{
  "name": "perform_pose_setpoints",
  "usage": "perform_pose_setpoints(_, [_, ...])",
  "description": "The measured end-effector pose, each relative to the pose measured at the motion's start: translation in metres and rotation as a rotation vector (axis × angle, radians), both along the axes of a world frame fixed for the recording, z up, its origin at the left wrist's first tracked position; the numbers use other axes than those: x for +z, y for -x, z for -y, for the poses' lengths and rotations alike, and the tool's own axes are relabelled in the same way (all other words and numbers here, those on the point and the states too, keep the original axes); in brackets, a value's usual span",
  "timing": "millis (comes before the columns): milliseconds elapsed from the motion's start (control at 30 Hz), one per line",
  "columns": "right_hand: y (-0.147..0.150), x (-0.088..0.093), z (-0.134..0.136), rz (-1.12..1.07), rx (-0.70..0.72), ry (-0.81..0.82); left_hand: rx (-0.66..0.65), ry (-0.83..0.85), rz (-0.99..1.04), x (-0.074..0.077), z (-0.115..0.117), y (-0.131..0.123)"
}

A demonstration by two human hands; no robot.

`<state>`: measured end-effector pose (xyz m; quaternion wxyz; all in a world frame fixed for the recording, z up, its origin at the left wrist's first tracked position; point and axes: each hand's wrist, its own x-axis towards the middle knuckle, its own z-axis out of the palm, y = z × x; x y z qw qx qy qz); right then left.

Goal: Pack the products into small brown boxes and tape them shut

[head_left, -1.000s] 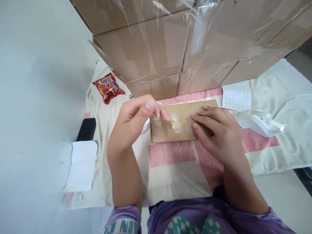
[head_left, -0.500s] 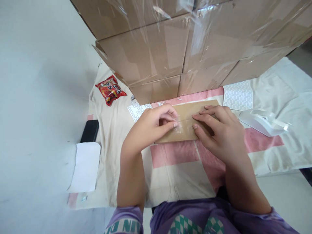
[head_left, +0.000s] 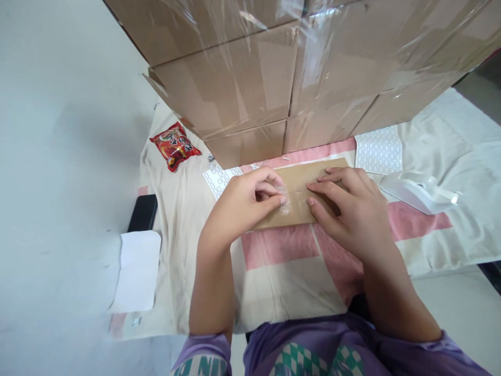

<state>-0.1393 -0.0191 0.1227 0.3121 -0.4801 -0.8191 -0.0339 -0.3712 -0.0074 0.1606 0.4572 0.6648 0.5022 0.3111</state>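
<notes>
The left hand [head_left: 245, 203] is over the left part of the box [head_left: 299, 175], fingers curled, thumb extended toward the box's middle. The left wrist [head_left: 214, 241] is bent. The right hand [head_left: 354, 211] rests its fingertips [head_left: 311, 201] on the box's right part, fingers parted. The left forearm [head_left: 212, 290] and right forearm [head_left: 393, 292] extend from the box's near side.

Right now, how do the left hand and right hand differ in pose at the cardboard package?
The left hand has its fingers curled toward the thumb; the right hand has its fingers extended and slightly spread. The left hand's fingertips are at the clear tape, while the right hand covers the package's right end. Both are at the same cardboard package.
</notes>
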Motion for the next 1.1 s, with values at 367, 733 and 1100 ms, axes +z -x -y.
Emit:
perform_pose_setpoints(367, [-0.001,-0.001,0.0,-0.029,0.001,0.012,-0.019,-0.105,0.0,-0.001,0.001,-0.002])
perform_pose_setpoints(733, [-0.001,-0.002,-0.001,-0.042,0.011,0.012,-0.07,-0.191,-0.06,0.007,0.004,-0.006])
perform_pose_setpoints(1100, [-0.001,-0.002,0.0,-0.049,0.006,0.006,0.01,-0.212,0.051,0.012,0.014,-0.007])
